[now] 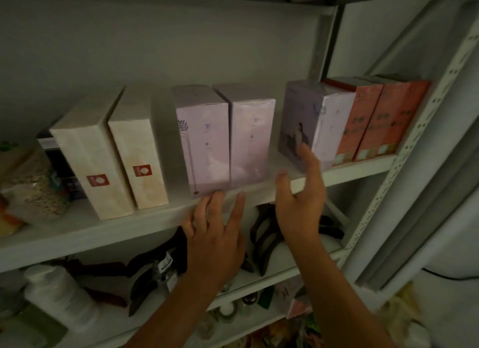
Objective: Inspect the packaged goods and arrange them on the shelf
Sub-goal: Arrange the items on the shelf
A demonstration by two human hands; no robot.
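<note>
Two bare forearms (pixel 337 283) rise side by side from the lower edge of the view. The left hand (pixel 216 231) shows its back, with fingers straight, spread and pointing upward. The right hand (pixel 302 199) is higher and turned edge-on, its thumb apart from its straight fingers, holding nothing.

- A dim storeroom or shop stock corner, by the look of it.
- A slotted metal post (pixel 413 135) carries a white shelf (pixel 77 231) against a bare wall (pixel 155 36).
- Sealed retail packs stand in matching sets: cream boxes (pixel 90 166), lilac boxes (pixel 204 140), orange boxes (pixel 375 119).
- Bags (pixel 31 187) of goods crowd the left end.
</note>
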